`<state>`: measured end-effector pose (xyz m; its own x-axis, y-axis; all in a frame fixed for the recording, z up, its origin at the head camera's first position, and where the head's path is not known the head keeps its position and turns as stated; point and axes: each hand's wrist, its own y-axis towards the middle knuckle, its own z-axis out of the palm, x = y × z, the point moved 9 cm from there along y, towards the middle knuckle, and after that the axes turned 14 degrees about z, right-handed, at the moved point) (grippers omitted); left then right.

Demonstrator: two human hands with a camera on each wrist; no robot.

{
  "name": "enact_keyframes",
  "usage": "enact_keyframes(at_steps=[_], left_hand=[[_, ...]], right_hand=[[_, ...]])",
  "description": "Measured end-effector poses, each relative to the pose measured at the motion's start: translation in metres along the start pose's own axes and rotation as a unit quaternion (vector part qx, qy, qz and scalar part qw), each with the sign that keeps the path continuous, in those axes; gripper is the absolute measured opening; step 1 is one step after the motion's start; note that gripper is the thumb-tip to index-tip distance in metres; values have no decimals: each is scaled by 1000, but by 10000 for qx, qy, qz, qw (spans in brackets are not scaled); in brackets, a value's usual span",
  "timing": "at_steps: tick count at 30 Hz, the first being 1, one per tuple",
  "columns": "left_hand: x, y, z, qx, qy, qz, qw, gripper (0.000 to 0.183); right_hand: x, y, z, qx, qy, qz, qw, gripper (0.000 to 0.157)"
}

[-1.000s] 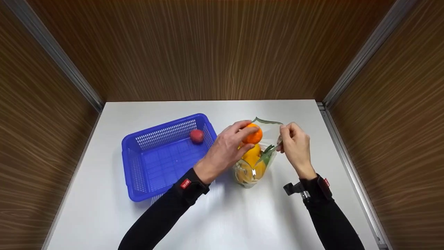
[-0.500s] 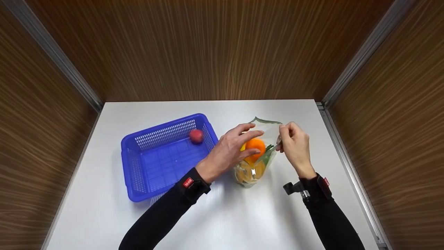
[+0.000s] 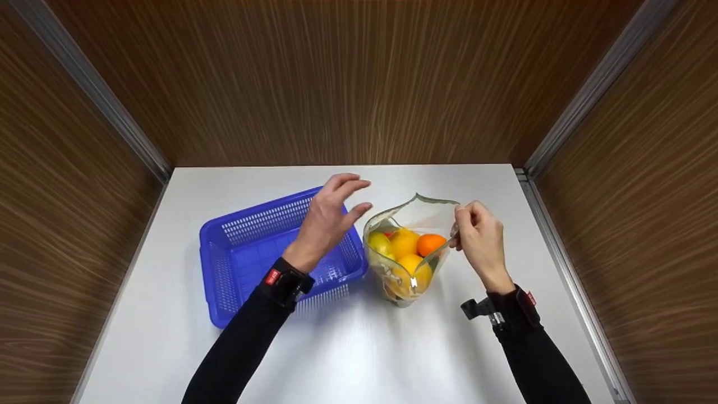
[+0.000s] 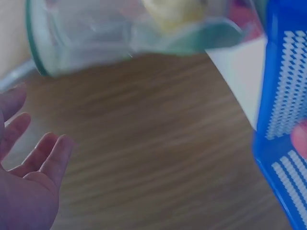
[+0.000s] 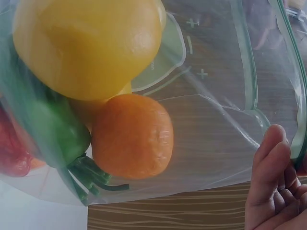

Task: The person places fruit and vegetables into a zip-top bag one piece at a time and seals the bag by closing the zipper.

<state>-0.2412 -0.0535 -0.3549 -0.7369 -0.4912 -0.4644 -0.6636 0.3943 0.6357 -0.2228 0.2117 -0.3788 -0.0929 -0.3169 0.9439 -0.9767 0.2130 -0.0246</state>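
My left hand (image 3: 322, 224), fingers spread and holding nothing, is over the right side of a blue plastic basket (image 3: 210, 269). In the left wrist view a bit of round red fruit (image 4: 300, 139) shows inside the basket; my hand hides it in the head view. My right hand (image 3: 481, 241) pinches the green-edged rim of a clear zip bag (image 3: 437, 200), which stands with its mouth wide. Inside the bag are an orange (image 3: 431, 244), several yellow fruits (image 3: 404, 243), a green vegetable (image 5: 62, 134) with cut stems and something red (image 5: 12, 148).
Basket and bag stand side by side on a white tabletop (image 3: 359, 359). Wood-grain panels (image 3: 359, 84) enclose the table at the back and both sides, with metal rails (image 3: 578, 292) along the corners.
The left hand lowered the orange into the bag, let go of it and moved left to above the basket. The orange settled at the bag's right side. The right hand kept its grip on the rim.
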Motion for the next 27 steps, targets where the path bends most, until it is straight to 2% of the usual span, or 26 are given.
enact_keyframes(at_steps=[4, 12, 18, 23, 27], left_hand=[[28, -10, 1, 101, 149, -415, 9990, 36], [76, -28, 5, 289, 403, -1073, 9930, 33], [112, -43, 16, 807, 885, -1647, 9790, 36], [139, -63, 32, 1110, 947, -1950, 9699, 38], [154, -78, 45, 1341, 935, -2202, 9617, 39]], right_hand=[[6, -6, -3, 17, 18, 13, 10000, 29], [3, -4, -3, 57, 173, 14, 9998, 29], [4, -3, -3, 38, 202, -21, 9998, 28], [3, -6, -4, 21, 208, -11, 9998, 28], [4, -6, -7, -18, 151, -17, 9999, 29]])
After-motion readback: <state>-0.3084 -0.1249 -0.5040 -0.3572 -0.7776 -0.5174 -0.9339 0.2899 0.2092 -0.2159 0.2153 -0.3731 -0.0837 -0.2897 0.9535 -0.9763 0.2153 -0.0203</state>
